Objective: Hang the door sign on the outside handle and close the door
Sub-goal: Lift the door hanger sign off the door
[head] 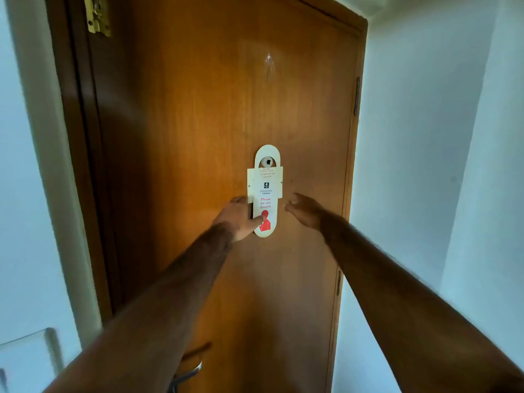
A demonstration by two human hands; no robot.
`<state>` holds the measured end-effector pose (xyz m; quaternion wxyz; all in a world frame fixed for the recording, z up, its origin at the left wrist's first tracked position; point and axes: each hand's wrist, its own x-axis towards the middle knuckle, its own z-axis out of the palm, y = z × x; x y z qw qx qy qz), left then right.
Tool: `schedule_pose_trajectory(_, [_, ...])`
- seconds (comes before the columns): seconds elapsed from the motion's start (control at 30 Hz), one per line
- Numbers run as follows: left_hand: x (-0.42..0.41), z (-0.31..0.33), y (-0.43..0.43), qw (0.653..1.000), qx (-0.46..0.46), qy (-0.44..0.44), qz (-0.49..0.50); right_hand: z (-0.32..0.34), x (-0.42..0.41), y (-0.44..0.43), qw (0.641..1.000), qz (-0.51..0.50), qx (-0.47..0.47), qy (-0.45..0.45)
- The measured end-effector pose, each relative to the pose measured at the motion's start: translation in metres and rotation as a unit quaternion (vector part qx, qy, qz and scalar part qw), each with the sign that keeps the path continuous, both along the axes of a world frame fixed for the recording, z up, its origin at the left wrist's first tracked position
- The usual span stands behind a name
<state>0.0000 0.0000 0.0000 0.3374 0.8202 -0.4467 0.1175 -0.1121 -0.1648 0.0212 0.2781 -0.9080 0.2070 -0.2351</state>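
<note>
A cream door sign (265,177) with red "Please do not disturb" lettering hangs on the peephole of the brown wooden door (198,123). My left hand (238,218) grips the sign's lower left edge, thumb across its red figure. My right hand (304,209) hovers just right of the sign with fingers spread, holding nothing. A metal door handle (188,371) shows at the bottom, partly hidden behind my left forearm.
The door fills the middle, with hinges (356,95) along its right edge and a brass latch (97,14) at the upper left. White walls (425,165) stand close on both sides. A pale surface (25,353) sits at the lower left.
</note>
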Motion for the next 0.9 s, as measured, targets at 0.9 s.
schedule_pose_trajectory(0.9, [0.003,-0.031,-0.065,0.984,-0.147,0.069,0.073,-0.044,0.072,-0.036,0.951,-0.027,0.219,-0.217])
